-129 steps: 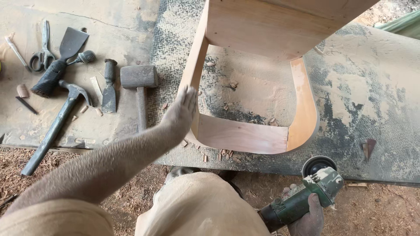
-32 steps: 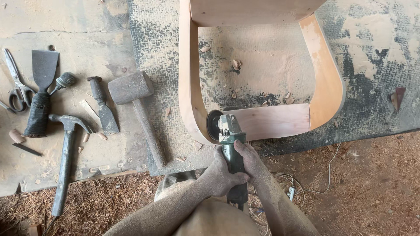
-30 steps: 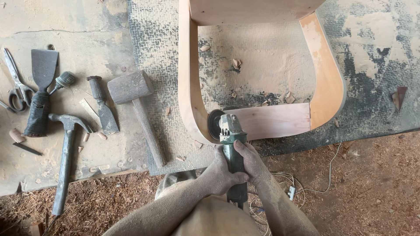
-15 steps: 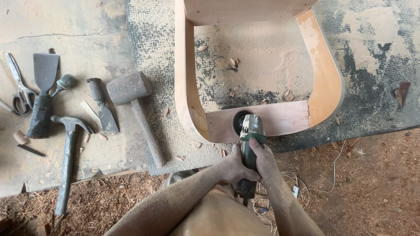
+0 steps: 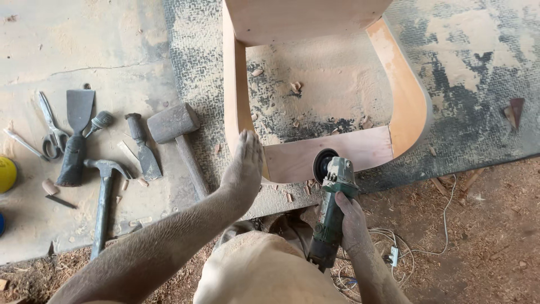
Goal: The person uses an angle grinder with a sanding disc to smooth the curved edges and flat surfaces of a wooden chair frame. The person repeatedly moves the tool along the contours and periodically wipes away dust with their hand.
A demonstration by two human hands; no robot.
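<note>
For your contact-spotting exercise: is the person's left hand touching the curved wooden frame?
Touching. The head view shows the left hand lying flat on the wooden frame at its rounded corner, with no gap showing.

Both forearms are bare and dusted with fine sawdust, as are the left hand (image 5: 243, 169) and right hand (image 5: 350, 222). At six o'clock, tan trousers cover the knee

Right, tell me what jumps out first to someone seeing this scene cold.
The curved wooden frame stands out first, at centre on a sawdust-covered mat. At its near rail the right hand grips a green angle grinder, disc against the wood, while the left hand lies flat on the frame's left corner. To the left lie hand tools: a mallet, a claw hammer, scissors and a scraper.
</note>
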